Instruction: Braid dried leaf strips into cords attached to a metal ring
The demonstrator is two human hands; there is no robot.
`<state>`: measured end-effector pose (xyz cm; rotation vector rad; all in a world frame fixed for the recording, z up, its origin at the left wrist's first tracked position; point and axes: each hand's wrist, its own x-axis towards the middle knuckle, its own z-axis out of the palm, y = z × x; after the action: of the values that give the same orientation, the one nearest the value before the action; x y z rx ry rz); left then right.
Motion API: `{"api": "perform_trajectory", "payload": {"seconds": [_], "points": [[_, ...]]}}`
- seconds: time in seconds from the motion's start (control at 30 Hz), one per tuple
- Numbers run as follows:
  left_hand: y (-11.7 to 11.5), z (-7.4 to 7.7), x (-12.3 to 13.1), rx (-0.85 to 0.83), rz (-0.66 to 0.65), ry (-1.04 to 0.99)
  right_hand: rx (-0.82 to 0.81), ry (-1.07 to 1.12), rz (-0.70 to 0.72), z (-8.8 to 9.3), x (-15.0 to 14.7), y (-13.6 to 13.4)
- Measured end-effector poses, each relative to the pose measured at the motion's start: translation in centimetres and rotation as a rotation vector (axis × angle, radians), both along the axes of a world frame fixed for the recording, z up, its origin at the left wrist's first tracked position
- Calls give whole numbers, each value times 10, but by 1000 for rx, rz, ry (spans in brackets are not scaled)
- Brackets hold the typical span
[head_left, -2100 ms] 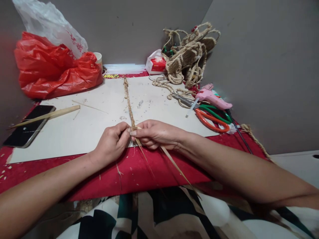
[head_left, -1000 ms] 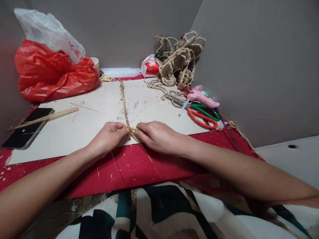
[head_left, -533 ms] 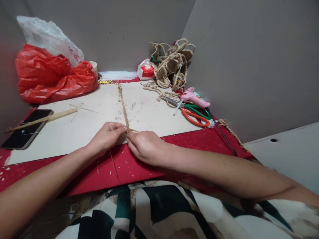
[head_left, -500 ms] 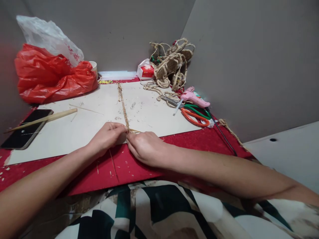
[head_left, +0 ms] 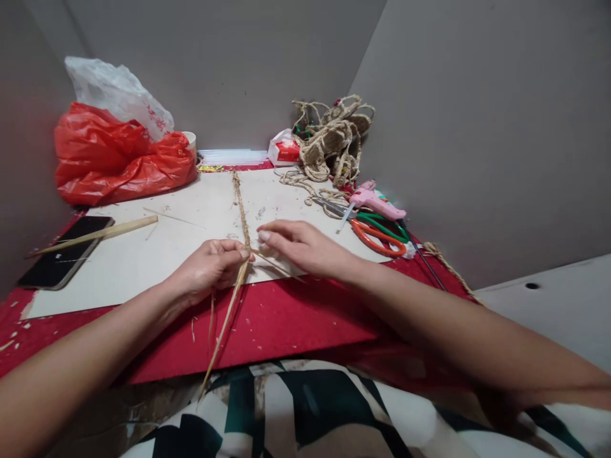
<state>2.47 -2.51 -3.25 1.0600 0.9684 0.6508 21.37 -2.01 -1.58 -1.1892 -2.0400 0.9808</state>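
A thin straw braid (head_left: 242,213) runs up the white board from my fingers. My left hand (head_left: 210,266) pinches its near end between thumb and fingers. Loose straw strands (head_left: 228,318) hang from that end over the red cloth toward my lap, and another strand (head_left: 274,262) sticks out to the right under my other hand. Just right of the braid, my right hand (head_left: 298,245) hovers with its fingers apart, nothing visible between them.
At left, a pointed wooden stick (head_left: 119,229) lies across a phone (head_left: 52,273). Behind it stands a red plastic bag (head_left: 119,165). To the right are scissors (head_left: 377,238), a pink glue gun (head_left: 377,202) and a heap of woven straw sandals (head_left: 331,137). Grey walls enclose the table.
My right hand has let go of the braid's end and lifted up and right, fingers spreading. The strands now show hanging toward my lap. My left hand keeps its pinch. The view has tilted slightly.
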Motion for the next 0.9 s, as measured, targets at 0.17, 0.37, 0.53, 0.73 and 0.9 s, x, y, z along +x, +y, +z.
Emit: {"api": "perform_trajectory", "payload": {"seconds": [0.17,0.37,0.53,0.73,0.9], "points": [[3,-5,-2,58,-87,37,-604,146,194,-23,-14,14],[6,-7,-7,368,-155,321,-778,180,209,-27,-16,17],[3,3,-13,631,-206,650,-908,370,48,-27,-23,7],[-21,11,-5,860,-302,1094,-901,534,-117,-25,-32,-10],[-40,-1,11,898,-444,1423,-951,604,-100,-32,-32,-14]]}}
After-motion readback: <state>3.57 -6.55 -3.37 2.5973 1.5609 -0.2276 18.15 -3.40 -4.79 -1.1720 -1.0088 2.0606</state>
